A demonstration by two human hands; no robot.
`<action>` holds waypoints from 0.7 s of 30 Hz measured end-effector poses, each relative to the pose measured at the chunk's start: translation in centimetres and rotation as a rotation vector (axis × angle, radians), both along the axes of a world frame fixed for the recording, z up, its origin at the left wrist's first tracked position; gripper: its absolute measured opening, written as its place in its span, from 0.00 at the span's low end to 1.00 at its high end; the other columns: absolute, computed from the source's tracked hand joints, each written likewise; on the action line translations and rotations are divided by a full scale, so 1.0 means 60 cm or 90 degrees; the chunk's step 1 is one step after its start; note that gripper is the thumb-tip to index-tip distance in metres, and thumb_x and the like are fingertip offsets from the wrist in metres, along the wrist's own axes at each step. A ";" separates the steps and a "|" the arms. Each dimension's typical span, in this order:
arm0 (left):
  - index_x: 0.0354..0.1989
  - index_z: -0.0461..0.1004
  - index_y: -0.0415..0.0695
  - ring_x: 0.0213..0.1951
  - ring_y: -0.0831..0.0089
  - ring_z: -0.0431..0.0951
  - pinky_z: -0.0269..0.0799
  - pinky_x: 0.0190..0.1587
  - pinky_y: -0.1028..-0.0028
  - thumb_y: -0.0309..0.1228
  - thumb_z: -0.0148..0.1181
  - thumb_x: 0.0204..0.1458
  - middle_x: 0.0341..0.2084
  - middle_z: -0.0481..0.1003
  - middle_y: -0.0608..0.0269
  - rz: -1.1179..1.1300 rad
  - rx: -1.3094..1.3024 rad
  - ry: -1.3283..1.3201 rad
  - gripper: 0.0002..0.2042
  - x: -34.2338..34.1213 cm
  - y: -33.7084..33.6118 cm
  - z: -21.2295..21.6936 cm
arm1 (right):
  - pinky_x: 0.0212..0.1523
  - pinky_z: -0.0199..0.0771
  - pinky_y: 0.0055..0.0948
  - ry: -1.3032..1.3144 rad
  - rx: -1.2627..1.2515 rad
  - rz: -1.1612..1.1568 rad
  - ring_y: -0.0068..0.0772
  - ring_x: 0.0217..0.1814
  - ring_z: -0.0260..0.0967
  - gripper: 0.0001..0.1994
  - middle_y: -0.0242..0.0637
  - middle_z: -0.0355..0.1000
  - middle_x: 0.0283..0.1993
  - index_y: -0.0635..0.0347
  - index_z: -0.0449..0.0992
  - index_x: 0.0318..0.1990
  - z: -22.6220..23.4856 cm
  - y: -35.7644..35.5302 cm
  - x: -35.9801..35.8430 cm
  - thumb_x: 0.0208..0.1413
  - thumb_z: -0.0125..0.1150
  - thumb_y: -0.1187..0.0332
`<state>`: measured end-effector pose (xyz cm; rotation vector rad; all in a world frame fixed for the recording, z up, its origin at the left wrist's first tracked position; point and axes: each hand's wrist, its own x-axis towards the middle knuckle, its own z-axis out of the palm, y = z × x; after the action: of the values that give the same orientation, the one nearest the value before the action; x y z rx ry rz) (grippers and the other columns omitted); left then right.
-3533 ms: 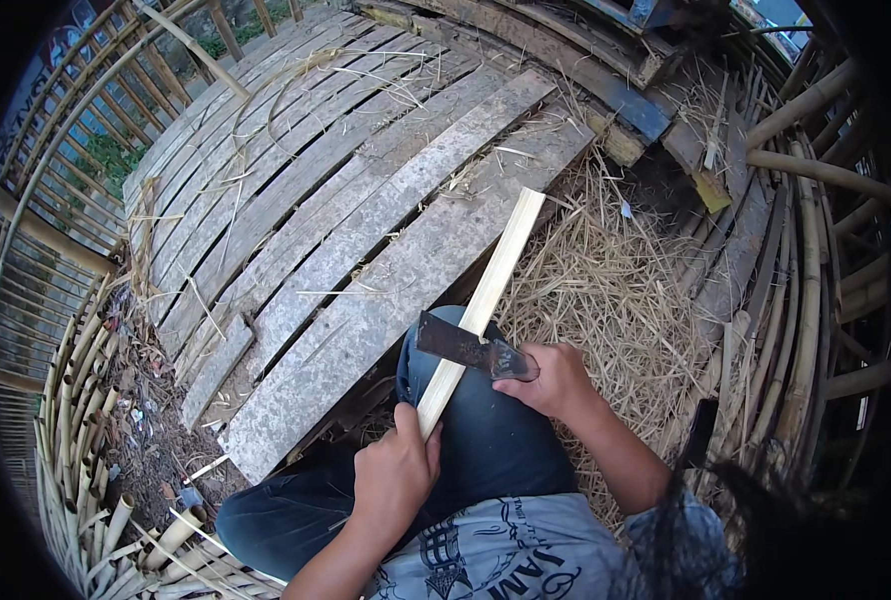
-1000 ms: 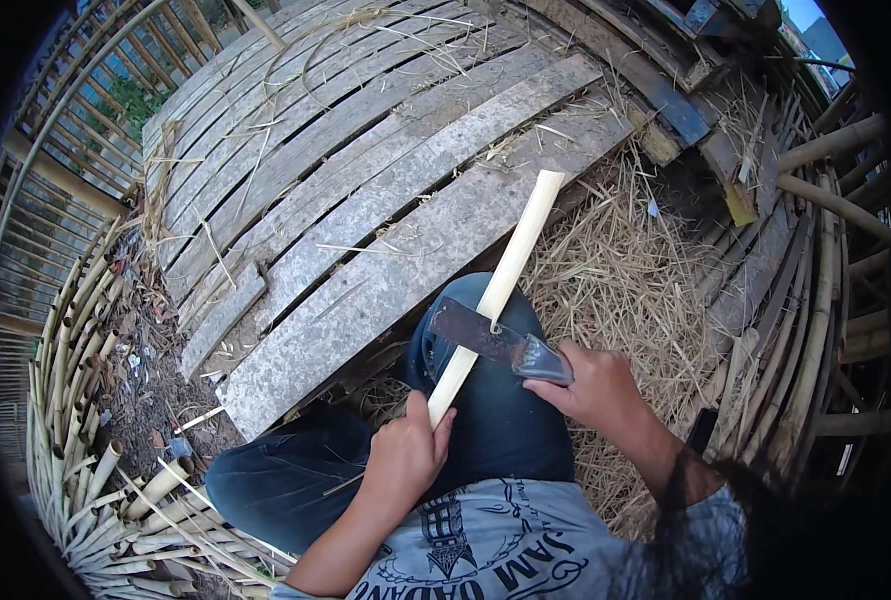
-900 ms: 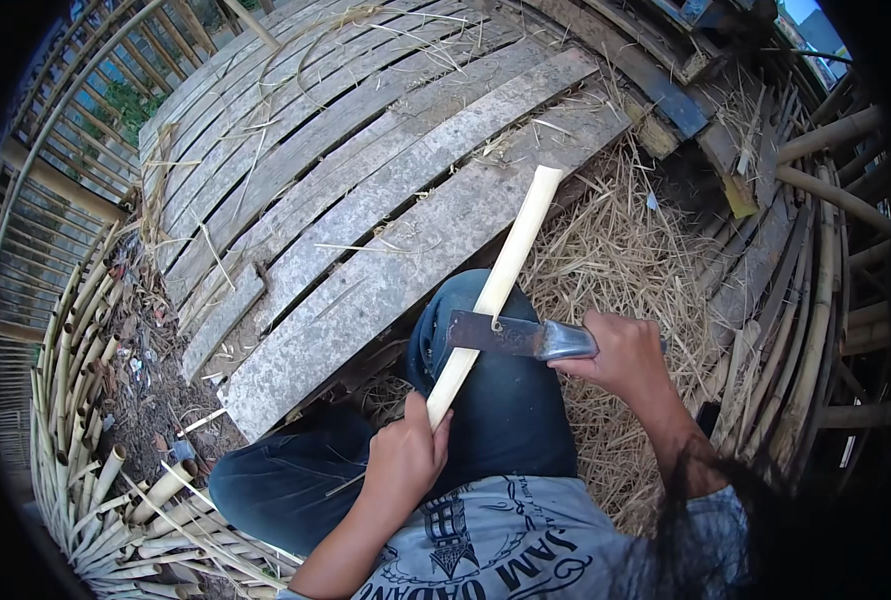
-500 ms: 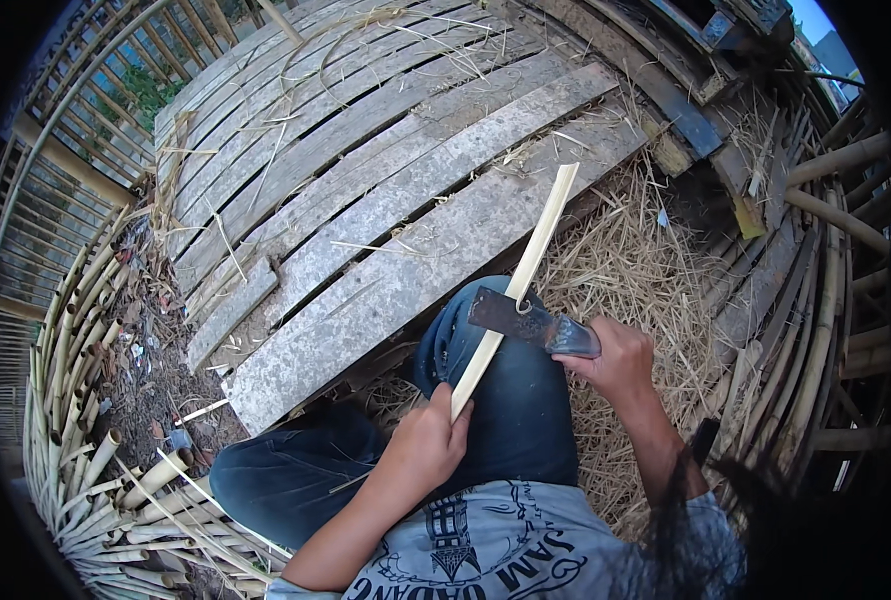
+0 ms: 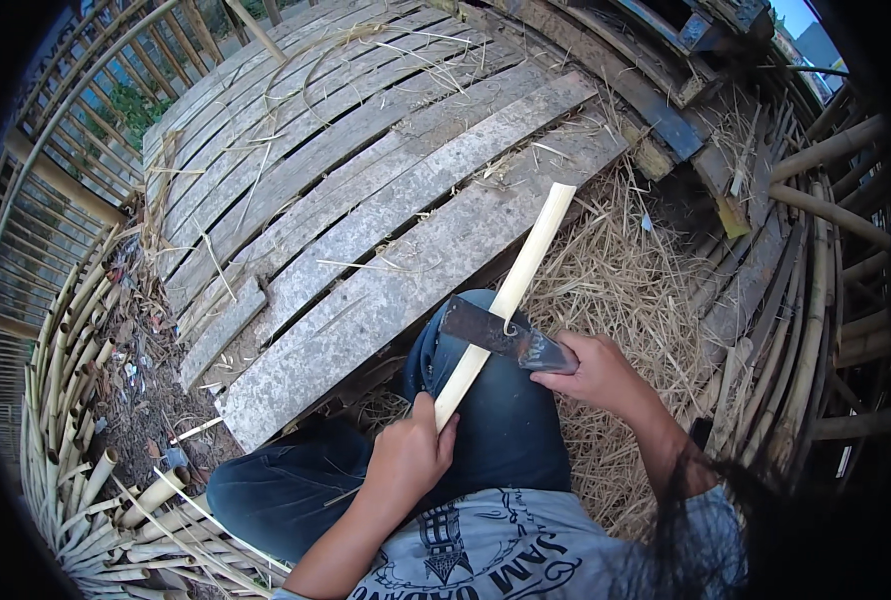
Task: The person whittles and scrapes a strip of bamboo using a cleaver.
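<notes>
1. The left hand (image 5: 406, 462) is closing firmly around the lower end of a pale bamboo strip (image 5: 511, 295), fingers wrapped tight with the thumb lying along the strip.
2. The bamboo strip is slanting up and away from that hand, crossing above the person's knee (image 5: 496, 420) in dark blue jeans, with its far end reaching toward the grey planks beyond the knee.
3. The right hand (image 5: 598, 372) is sitting just right of the strip, curled fully around the handle of a dark cleaver-like blade (image 5: 486, 330).
4. The blade is lying across the strip about midway along its length, its edge touching the strip, and a thin curl of shaving is showing at the point where the two are meeting.
5. The blade's broad, rusty end is sticking out to the left of the strip, while its handle end is disappearing into the right hand.
6. Weathered grey planks (image 5: 386, 240) are forming a slatted floor beyond the knee and left of the strip.
7. Dry straw (image 5: 626, 290) is lying heaped to the right of the strip, under and beyond the right hand.
8. A bundle of cut bamboo tubes (image 5: 76, 400) is lying well to the left of the knee, at the edge of the planks.
9. Bamboo poles (image 5: 826, 200) are standing far to the right of the straw.
</notes>
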<state>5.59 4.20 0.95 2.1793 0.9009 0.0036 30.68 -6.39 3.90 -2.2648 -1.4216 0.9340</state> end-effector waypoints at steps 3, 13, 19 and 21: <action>0.35 0.63 0.36 0.19 0.44 0.76 0.73 0.21 0.53 0.36 0.57 0.56 0.14 0.72 0.43 0.003 0.057 0.029 0.15 -0.004 -0.005 0.005 | 0.32 0.75 0.41 -0.088 0.074 -0.035 0.49 0.27 0.76 0.21 0.45 0.75 0.22 0.61 0.75 0.31 0.007 0.008 -0.003 0.43 0.71 0.50; 0.34 0.61 0.38 0.20 0.45 0.77 0.74 0.22 0.53 0.37 0.57 0.55 0.14 0.73 0.43 0.022 0.071 0.086 0.15 -0.017 -0.016 0.014 | 0.37 0.74 0.47 -0.070 0.011 -0.149 0.55 0.32 0.74 0.13 0.50 0.75 0.27 0.61 0.75 0.32 -0.023 0.000 -0.074 0.41 0.63 0.62; 0.34 0.61 0.37 0.19 0.47 0.77 0.74 0.22 0.55 0.38 0.57 0.56 0.14 0.73 0.45 -0.032 0.100 0.079 0.16 -0.030 -0.003 0.038 | 0.37 0.74 0.48 -0.082 0.066 -0.177 0.56 0.32 0.74 0.09 0.50 0.74 0.25 0.60 0.73 0.25 -0.021 0.005 -0.073 0.41 0.59 0.64; 0.34 0.61 0.37 0.18 0.48 0.77 0.74 0.21 0.56 0.37 0.57 0.56 0.14 0.73 0.46 -0.040 0.126 0.086 0.16 -0.033 0.009 0.038 | 0.32 0.71 0.47 -0.099 0.093 -0.154 0.58 0.28 0.70 0.08 0.51 0.71 0.22 0.62 0.72 0.24 -0.025 0.008 -0.068 0.37 0.59 0.67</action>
<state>3.61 4.76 3.26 2.4152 0.9411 -0.0890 26.59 -5.89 2.37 -2.3729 -1.1951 0.5733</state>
